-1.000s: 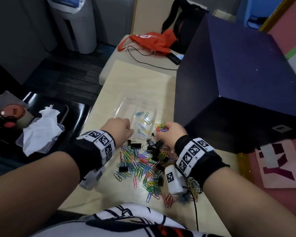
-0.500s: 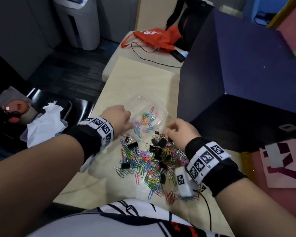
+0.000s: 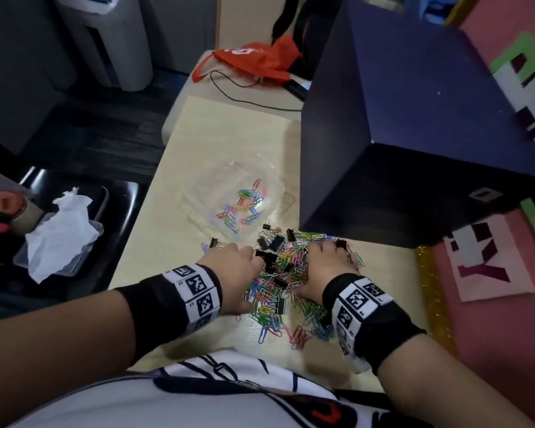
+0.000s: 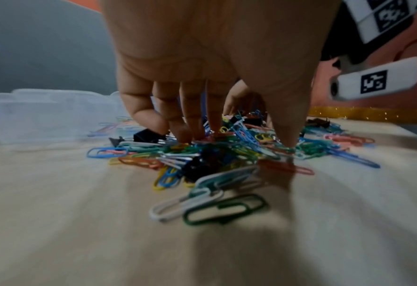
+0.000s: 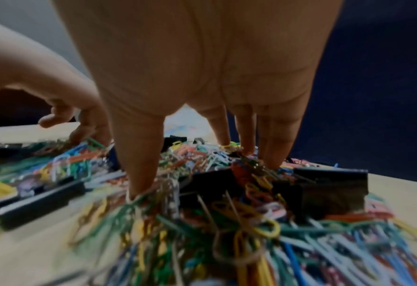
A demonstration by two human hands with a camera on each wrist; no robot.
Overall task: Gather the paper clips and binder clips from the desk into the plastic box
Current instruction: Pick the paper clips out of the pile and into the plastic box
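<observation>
A clear plastic box (image 3: 235, 164) stands on the beige desk with several coloured paper clips in it. Just in front of it lies a heap of coloured paper clips (image 3: 291, 261) mixed with black binder clips (image 3: 267, 258). My left hand (image 3: 244, 261) rests on the heap's left side and my right hand (image 3: 323, 261) on its right side. In the left wrist view my left hand (image 4: 237, 142) points straight fingers (image 4: 186, 123) down onto the clips, thumb spread apart, with the box (image 4: 43, 112) behind. In the right wrist view my right hand (image 5: 197, 172) does the same beside a binder clip (image 5: 332, 185).
A large dark blue box (image 3: 414, 134) stands right against the heap on the right. An orange bag (image 3: 254, 61) and a black cable (image 3: 244, 88) lie at the desk's far end. Left of the desk edge is a black tray with crumpled tissue (image 3: 62, 236). A gold glitter strip (image 3: 430, 288) borders the right.
My right hand let its bunch of clips go into the box, which now holds more. Both hands have drawn back from the box and come down on the heap.
</observation>
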